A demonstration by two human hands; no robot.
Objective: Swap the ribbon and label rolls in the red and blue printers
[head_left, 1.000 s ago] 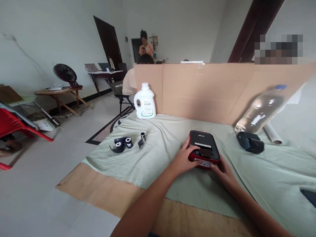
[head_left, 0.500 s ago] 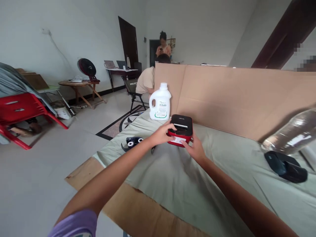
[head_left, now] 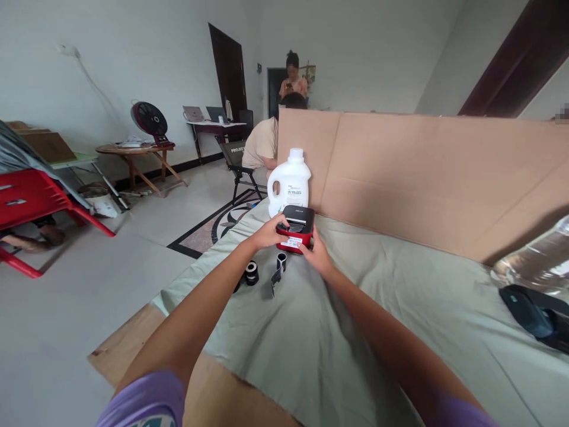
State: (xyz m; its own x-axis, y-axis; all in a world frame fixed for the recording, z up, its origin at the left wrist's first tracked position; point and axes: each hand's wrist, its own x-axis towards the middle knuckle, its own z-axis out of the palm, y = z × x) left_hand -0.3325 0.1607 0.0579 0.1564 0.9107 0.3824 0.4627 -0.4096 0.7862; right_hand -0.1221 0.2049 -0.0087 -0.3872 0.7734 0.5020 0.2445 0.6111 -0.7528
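Note:
A small red and black label printer [head_left: 297, 230] sits on the pale green cloth [head_left: 400, 308], just in front of a white jug [head_left: 290, 181]. My left hand [head_left: 267, 233] grips its left side and my right hand [head_left: 316, 254] grips its front right corner. Both hands are closed on the printer. Below my hands lie black tape rolls with white cores [head_left: 252, 271] and a loose roll [head_left: 280, 261] with a trailing strip.
A tall cardboard screen [head_left: 422, 172] stands along the far edge. A dark blue device [head_left: 533, 314] and a clear plastic bottle [head_left: 533, 261] lie at the right. A seated person [head_left: 262, 142], a standing person [head_left: 292, 80], a fan [head_left: 149, 118] and a red chair [head_left: 31, 198] are beyond.
Both hands have carried the printer from the right middle of the cloth to the far left, up to the white jug. The view has swung left with it.

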